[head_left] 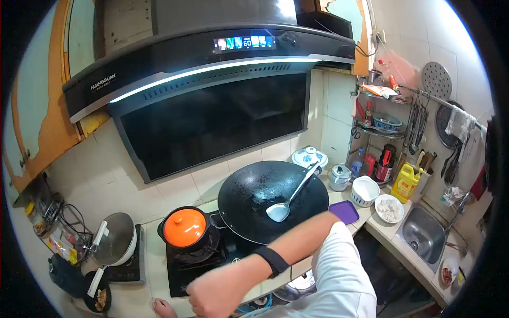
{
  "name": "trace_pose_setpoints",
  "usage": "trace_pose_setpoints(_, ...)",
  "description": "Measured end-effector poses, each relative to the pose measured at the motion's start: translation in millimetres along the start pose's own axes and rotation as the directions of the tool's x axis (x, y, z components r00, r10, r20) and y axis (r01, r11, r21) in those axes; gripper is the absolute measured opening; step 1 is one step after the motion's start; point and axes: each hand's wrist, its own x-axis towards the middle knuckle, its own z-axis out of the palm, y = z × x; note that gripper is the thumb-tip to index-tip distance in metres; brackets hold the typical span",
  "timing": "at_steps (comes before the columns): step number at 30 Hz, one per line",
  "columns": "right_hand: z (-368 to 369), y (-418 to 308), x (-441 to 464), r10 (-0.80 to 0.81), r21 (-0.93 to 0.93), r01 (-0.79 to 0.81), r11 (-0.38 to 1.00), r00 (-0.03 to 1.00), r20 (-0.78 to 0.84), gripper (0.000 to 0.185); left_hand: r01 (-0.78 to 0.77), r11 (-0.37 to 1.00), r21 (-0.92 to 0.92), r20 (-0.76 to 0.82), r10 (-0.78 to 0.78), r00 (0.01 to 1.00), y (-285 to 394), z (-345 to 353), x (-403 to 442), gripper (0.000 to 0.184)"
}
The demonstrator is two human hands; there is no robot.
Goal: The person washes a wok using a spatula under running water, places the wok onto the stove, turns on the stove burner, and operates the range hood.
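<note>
My right hand (225,289), with a black band at the wrist, reaches across low in front of the black stove (177,273). Its fingers curl down out of sight, so whatever they grip is hidden. Only a small part of my left hand (164,308) shows at the bottom edge, by the counter front; most of its fingers are cut off. On the near burner stands a black pot with an orange lid (184,228). Beyond my right forearm sits a large black wok (249,196), and a metal spatula (279,212) rests inside it.
At left are a lidded white pan (115,241) and a small pan of food (101,299). A purple board (344,212), a white bowl (389,208), a yellow oil jug (405,183) and a sink (422,233) line the right counter. A range hood (212,69) overhangs the stove.
</note>
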Motion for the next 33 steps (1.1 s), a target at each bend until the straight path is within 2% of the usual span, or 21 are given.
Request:
trace_pose_setpoints(1,-2.6,-4.2,0.9,-0.026,0.043,0.022,0.999,0.995,0.092,0.023,0.014,1.000,0.016,0.015,-0.014,1.000,1.6,0.2,-1.6,0.020)
trace_pose_setpoints(2,7.0,-3.2,-7.1,0.097,0.125,-0.077,0.989,0.982,-0.165,0.021,0.018,1.000,0.016,0.022,-0.018,1.000,2.3,-0.5,-2.8,0.020)
trace_pose_setpoints(3,22.1,1.9,-21.0,0.197,0.131,-0.181,0.975,0.973,-0.122,0.023,0.042,0.999,0.003,0.046,-0.042,0.998,3.9,-1.7,-1.9,0.019)
trace_pose_setpoints(8,-49.8,41.7,-84.1,0.475,-0.108,-0.529,0.842,0.821,-0.316,0.031,0.032,0.998,-0.051,0.045,-0.030,0.999,37.0,-21.5,3.5,0.018)
trace_pose_setpoints(9,-82.9,44.7,-106.1,0.555,-0.438,-0.619,0.653,0.783,-0.280,0.024,0.049,0.999,-0.012,0.051,-0.048,0.998,25.4,-13.8,3.9,0.018)
trace_pose_setpoints(10,-114.2,63.2,-140.4,0.422,-0.626,-0.597,0.502,0.801,-0.426,0.011,0.067,0.997,0.031,0.056,-0.069,0.996,17.3,-10.2,3.8,0.018)
trace_pose_setpoints(11,-144.3,74.5,-181.9,0.570,-0.571,-0.772,0.279,0.611,-0.549,0.005,0.068,0.997,0.031,0.057,-0.069,0.996,22.8,-14.3,4.7,0.018)
trace_pose_setpoints(13,-215.7,92.4,-250.5,0.280,-0.318,-0.892,0.322,0.410,-0.868,0.024,0.086,0.996,0.015,0.082,-0.087,0.993,39.4,-31.4,5.3,0.018)
trace_pose_setpoints(14,-239.8,86.3,-260.1,0.258,0.106,-0.884,0.455,0.017,-0.966,0.029,0.099,0.995,0.016,0.074,-0.100,0.992,35.4,-28.4,3.6,0.018)
trace_pose_setpoints(15,-274.0,91.3,-314.6,0.158,0.058,-0.907,0.418,0.009,-0.987,0.033,0.137,0.990,-0.039,0.079,-0.133,0.988,28.8,-21.3,3.0,0.018)
trace_pose_setpoints(16,-303.0,84.1,-377.1,0.055,-0.119,-0.984,0.135,0.127,-0.990,0.037,0.175,0.981,-0.089,0.084,-0.168,0.982,22.5,-16.0,1.3,0.018)
trace_pose_setpoints(17,-316.0,79.7,-397.9,-0.055,-0.136,-0.984,-0.118,0.143,-0.988,0.039,0.196,0.977,-0.082,0.070,-0.190,0.979,21.9,-11.9,1.2,0.018)
trace_pose_setpoints(19,-333.7,75.7,-414.1,-0.328,0.111,-0.850,-0.514,0.076,-0.941,0.042,0.271,0.963,-0.007,0.092,-0.269,0.959,22.1,-1.6,4.8,0.015)
trace_pose_setpoints(21,-351.1,102.8,-410.7,-0.021,-0.141,-0.788,-0.599,0.191,-0.981,0.044,0.198,0.978,-0.063,-0.009,-0.199,0.980,3.6,12.6,2.1,0.014)
trace_pose_setpoints(23,-307.3,162.4,-267.5,0.083,-0.496,-0.832,-0.249,0.492,-0.867,0.041,0.241,0.962,-0.128,-0.090,-0.253,0.963,1.1,21.5,-2.8,0.013)
trace_pose_setpoints(25,-227.6,191.0,-105.9,0.106,-0.793,-0.592,0.148,0.806,-0.582,0.043,0.233,0.962,-0.140,-0.060,-0.243,0.968,7.3,17.7,-1.2,0.014)
trace_pose_setpoints(26,-188.2,164.5,-30.8,0.288,-0.610,-0.639,0.469,0.764,-0.578,0.043,0.218,0.967,-0.135,-0.036,-0.224,0.974,8.1,14.1,-2.1,0.014)
trace_pose_setpoints(27,-151.7,179.6,6.5,0.112,-0.538,-0.418,0.732,0.852,-0.511,0.045,0.211,0.969,-0.128,-0.029,-0.216,0.976,5.2,15.8,-4.8,0.014)
trace_pose_setpoints(31,43.8,127.5,130.1,-0.245,-0.289,0.160,0.944,0.925,-0.290,0.022,0.152,0.988,-0.030,-0.040,-0.154,0.987,-23.1,35.6,2.2,0.017)
trace_pose_setpoints(32,76.2,97.4,144.9,-0.386,-0.287,0.293,0.912,0.849,-0.360,0.020,0.148,0.989,-0.015,-0.055,-0.149,0.987,-24.8,36.3,2.7,0.018)
trace_pose_setpoints(33,77.5,76.0,160.0,-0.722,-0.367,0.627,0.687,0.531,-0.444,0.028,0.130,0.991,-0.012,-0.072,-0.131,0.989,-27.7,34.9,-0.2,0.018)
